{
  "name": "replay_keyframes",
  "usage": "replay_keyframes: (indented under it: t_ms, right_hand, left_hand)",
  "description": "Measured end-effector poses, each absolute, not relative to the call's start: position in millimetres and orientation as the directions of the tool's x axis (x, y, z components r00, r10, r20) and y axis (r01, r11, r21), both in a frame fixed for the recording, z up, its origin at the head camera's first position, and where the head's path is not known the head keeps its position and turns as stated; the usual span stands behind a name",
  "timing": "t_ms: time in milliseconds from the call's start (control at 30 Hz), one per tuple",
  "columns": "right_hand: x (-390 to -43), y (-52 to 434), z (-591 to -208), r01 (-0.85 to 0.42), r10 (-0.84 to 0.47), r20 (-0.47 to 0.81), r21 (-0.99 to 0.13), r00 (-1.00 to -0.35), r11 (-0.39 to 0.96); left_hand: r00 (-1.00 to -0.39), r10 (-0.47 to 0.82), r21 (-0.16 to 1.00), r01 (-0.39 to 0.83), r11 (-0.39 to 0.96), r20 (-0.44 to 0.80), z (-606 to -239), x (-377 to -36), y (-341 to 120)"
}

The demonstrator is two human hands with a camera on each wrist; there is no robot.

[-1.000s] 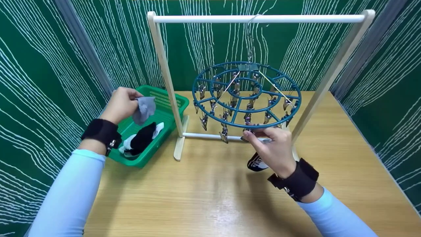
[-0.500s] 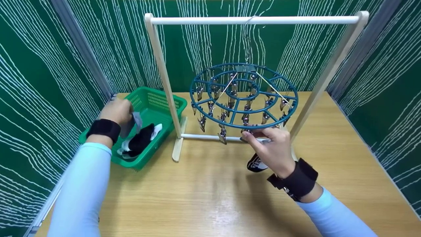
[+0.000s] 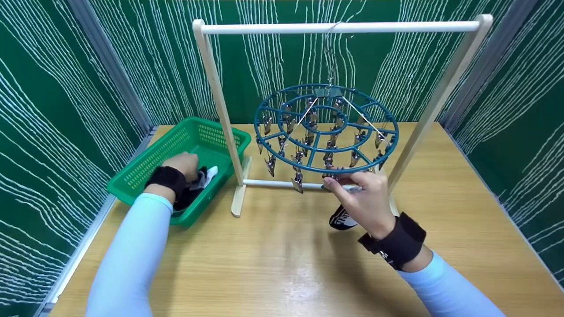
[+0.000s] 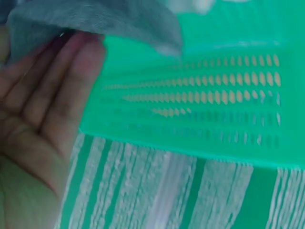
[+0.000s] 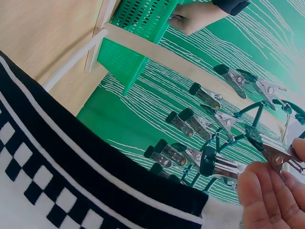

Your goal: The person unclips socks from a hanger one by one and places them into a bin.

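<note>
Two hands at work: the left hand (image 3: 185,164) is lowered into the green basket (image 3: 145,163), its fingers relaxed and straight beneath a grey sock (image 4: 95,21) that lies over their tips. The right hand (image 3: 363,198) pinches a metal clip (image 5: 281,160) on the near rim of the blue round peg hanger (image 3: 326,127). A black-and-white checked sock (image 3: 341,219) hangs just below that hand, above the wooden table (image 3: 282,264).

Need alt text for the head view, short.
A person's right hand pinches a metal clip on a round blue clip hanger hung from a white rack, a black-and-white sock dangling below it. The left hand reaches into a green basket of socks on the wooden table.
</note>
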State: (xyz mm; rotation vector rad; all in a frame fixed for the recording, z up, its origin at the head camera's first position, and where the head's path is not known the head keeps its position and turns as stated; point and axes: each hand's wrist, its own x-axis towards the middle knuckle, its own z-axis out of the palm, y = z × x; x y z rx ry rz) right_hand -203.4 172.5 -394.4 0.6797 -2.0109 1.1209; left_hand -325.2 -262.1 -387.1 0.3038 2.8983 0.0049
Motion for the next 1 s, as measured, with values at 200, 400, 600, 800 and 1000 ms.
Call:
replay_keyframes:
  t_ms: [200, 400, 600, 800, 1000]
  right_hand:
    - [-203, 172, -394, -0.722, -0.103, 0.789, -0.49, -0.605, 0.488]
    - [-203, 172, -393, -0.722, -0.109, 0.783, -0.498, -0.613, 0.48]
    - [-202, 172, -393, -0.709, -0.108, 0.761, -0.531, -0.64, 0.464]
    - [-202, 172, -393, -0.712, -0.107, 0.765, -0.526, -0.635, 0.465]
    - [-202, 172, -392, -0.727, -0.105, 0.785, -0.503, -0.611, 0.468]
  left_hand:
    - [-0.917, 0.158, 0.052, 0.15, 0.987, -0.366, -384, -318, -248]
    - [-0.921, 0.145, 0.093, 0.119, 0.989, -0.36, -376, -316, -245]
    - [-0.955, 0.154, 0.125, 0.125, 0.984, -0.255, -368, -322, -245]
    - [-0.981, 0.194, 0.165, 0.192, 0.967, 0.003, -347, -315, -227]
    - [-0.955, 0.21, 0.138, 0.241, 0.961, 0.208, -323, -288, -206]
